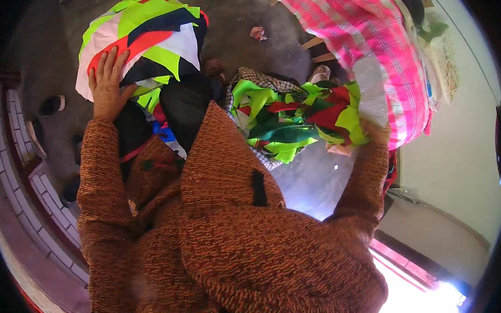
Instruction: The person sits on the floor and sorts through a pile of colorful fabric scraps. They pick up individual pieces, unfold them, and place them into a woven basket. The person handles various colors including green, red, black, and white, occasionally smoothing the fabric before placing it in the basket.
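Observation:
My left hand (111, 85) lies spread on a rounded patchwork bundle (157, 39) of lime, red, white, pink and dark cloth pieces. Nothing is gripped in it. On the other side, my right hand (375, 131) holds a pale grey cloth piece (371, 88); its fingers are partly hidden. Lime scraps (351, 120) touch that hand. Beside it, a heap of green, lime and dark red cloth scraps (291, 121) lies on a checked cloth (268, 81). Between the bundle and this heap rises my dark-clothed knee (187, 104).
A pink plaid cloth (379, 37) covers something with wooden legs (323, 57) at upper right. Shoes (55, 105) rest on the floor at left, near a step with brick-pattern tiles (51, 194). A crumpled pink scrap (258, 33) lies on the floor. A pale wall (447, 156) bounds the right.

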A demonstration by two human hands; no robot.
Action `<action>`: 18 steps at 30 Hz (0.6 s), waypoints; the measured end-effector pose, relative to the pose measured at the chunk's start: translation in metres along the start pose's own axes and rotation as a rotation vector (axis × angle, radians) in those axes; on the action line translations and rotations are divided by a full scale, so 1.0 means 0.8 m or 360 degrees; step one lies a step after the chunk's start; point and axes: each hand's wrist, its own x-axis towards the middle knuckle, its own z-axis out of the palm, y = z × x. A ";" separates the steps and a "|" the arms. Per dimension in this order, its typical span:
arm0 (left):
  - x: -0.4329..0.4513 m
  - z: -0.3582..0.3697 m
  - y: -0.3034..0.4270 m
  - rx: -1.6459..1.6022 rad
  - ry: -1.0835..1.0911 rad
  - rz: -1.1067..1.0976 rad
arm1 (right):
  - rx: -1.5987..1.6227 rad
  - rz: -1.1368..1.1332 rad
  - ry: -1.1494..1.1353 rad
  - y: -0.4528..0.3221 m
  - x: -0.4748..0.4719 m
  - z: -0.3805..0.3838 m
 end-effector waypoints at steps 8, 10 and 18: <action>0.001 0.000 0.000 0.0031 -0.0048 -0.0051 | 0.0264 -0.0361 -0.0177 -0.202 -0.018 0.016; -0.004 -0.010 0.002 0.0029 -0.0063 -0.0110 | 0.0265 -0.0357 -0.0264 -0.244 -0.008 0.017; -0.010 -0.022 0.013 -0.0170 0.0073 -0.0147 | 0.0439 -0.0087 -0.0385 -0.434 -0.059 0.078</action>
